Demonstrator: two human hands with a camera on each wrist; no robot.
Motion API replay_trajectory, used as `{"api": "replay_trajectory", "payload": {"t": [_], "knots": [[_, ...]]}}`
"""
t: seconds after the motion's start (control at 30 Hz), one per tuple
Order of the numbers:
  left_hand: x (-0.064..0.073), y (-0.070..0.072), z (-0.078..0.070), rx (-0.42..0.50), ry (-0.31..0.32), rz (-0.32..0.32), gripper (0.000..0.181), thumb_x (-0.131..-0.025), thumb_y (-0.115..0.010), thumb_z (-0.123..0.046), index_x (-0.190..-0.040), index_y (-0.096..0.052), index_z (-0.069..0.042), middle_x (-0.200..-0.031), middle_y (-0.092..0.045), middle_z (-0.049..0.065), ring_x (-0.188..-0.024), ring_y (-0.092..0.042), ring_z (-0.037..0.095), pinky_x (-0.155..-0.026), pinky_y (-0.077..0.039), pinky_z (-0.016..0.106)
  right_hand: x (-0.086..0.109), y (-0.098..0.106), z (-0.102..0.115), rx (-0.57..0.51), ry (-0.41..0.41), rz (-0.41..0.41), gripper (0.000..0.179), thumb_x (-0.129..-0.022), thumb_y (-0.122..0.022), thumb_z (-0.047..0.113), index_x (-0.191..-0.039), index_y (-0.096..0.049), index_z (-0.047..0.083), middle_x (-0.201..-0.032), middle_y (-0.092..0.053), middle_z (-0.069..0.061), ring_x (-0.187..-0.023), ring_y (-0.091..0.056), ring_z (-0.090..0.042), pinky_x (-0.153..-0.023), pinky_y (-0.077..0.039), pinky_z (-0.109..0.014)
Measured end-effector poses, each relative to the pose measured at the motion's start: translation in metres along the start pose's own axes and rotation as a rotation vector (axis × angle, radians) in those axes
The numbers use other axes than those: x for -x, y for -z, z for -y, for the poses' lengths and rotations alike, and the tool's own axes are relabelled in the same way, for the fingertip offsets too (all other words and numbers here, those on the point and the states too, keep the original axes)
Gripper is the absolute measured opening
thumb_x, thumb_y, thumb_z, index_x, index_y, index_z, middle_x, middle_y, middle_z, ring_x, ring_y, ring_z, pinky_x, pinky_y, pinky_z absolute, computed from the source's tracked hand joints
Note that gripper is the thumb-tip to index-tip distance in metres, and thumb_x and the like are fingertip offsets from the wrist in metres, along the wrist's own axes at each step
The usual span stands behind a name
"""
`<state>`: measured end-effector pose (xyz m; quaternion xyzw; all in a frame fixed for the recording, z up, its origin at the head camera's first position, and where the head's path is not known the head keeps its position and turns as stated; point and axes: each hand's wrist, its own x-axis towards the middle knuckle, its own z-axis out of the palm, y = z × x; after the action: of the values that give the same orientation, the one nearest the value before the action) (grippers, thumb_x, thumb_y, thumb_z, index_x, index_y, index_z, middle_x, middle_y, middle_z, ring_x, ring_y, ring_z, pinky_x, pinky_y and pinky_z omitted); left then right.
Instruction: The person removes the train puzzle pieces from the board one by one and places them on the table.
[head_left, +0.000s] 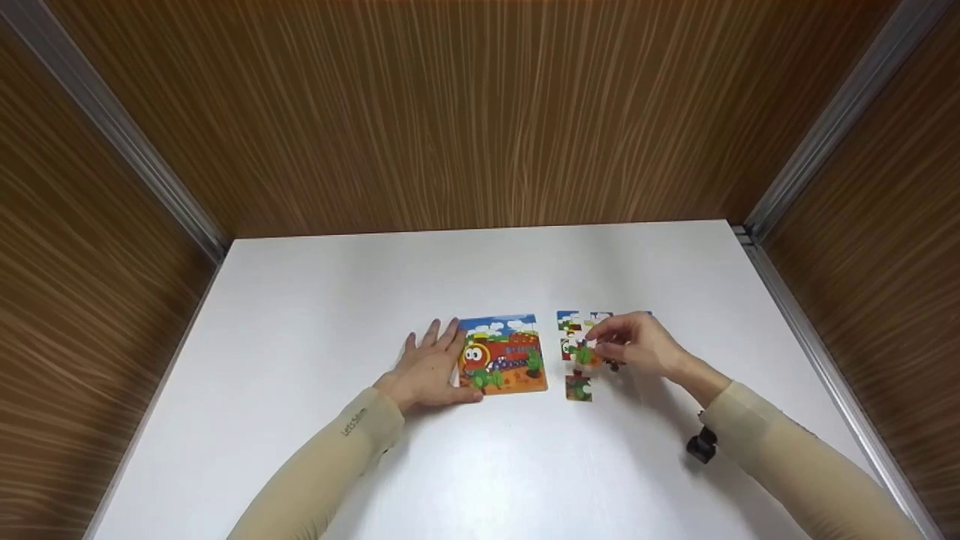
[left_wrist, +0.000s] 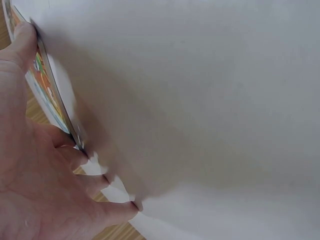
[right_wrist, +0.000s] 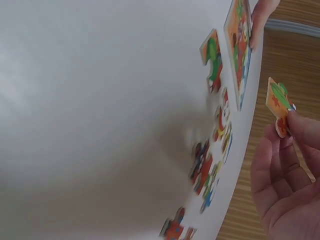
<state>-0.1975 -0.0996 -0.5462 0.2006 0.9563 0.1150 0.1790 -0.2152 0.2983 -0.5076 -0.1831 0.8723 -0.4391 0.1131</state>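
Note:
A picture board with a red train with eyes, cacti and a blue sky lies on the white table. My left hand rests along its left side, fingers straight and spread, the thumb over the lower left corner. To the right, my right hand pinches a jigsaw piece between thumb and fingers, raised over the loose pieces. That piece shows a green cactus on orange ground. Below it lies a corner jigsaw piece with green and orange print. My right hand partly hides the other pieces in the head view.
Several loose jigsaw pieces lie spread right of the board. A black object shows at the right sleeve's cuff. Wood-grain panels stand behind and at both sides of the white table.

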Motion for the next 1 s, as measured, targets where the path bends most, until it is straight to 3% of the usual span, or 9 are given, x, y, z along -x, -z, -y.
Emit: {"api": "replay_trajectory", "payload": {"t": [0.43, 0.67, 0.87, 1.0], "knots": [[-0.001, -0.001, 0.002, -0.001, -0.007, 0.006, 0.128, -0.093, -0.067, -0.085, -0.181, -0.014, -0.009, -0.192, -0.003, 0.012, -0.178, -0.004, 0.047, -0.138, -0.013, 0.078, 0.021, 0.019, -0.031, 0.047, -0.125, 0.055, 0.019, -0.099, -0.079, 0.001, -0.117, -0.085, 0.000, -0.115, -0.083, -0.021, -0.082, -0.064, -0.008, -0.068, -0.053, -0.021], [-0.003, -0.002, 0.001, -0.011, -0.002, 0.015, 0.128, -0.093, -0.067, -0.085, -0.181, -0.013, -0.009, -0.192, -0.002, 0.011, -0.179, -0.003, 0.045, -0.138, -0.014, 0.077, 0.032, 0.017, -0.042, -0.017, -0.151, 0.139, 0.021, -0.097, -0.082, 0.003, -0.115, -0.082, -0.009, -0.109, -0.084, -0.024, -0.078, -0.066, -0.005, -0.066, -0.055, -0.021], [-0.003, -0.002, 0.001, -0.002, 0.003, 0.011, 0.128, -0.093, -0.067, -0.085, -0.182, -0.013, -0.011, -0.193, -0.002, 0.009, -0.179, -0.002, 0.045, -0.139, -0.012, 0.077, 0.034, 0.013, -0.045, 0.028, -0.212, 0.096, 0.020, -0.091, -0.092, 0.011, -0.104, -0.086, -0.003, -0.091, -0.085, -0.010, -0.071, -0.064, -0.004, -0.063, -0.051, -0.019], [-0.003, -0.002, 0.001, -0.002, 0.002, 0.008, 0.128, -0.093, -0.068, -0.085, -0.182, -0.013, -0.010, -0.193, -0.002, 0.010, -0.179, -0.002, 0.045, -0.139, -0.012, 0.077, 0.033, 0.010, -0.044, 0.074, -0.233, 0.067, 0.018, -0.090, -0.095, 0.014, -0.101, -0.088, 0.001, -0.092, -0.086, -0.009, -0.075, -0.066, -0.007, -0.066, -0.050, -0.019]]}}
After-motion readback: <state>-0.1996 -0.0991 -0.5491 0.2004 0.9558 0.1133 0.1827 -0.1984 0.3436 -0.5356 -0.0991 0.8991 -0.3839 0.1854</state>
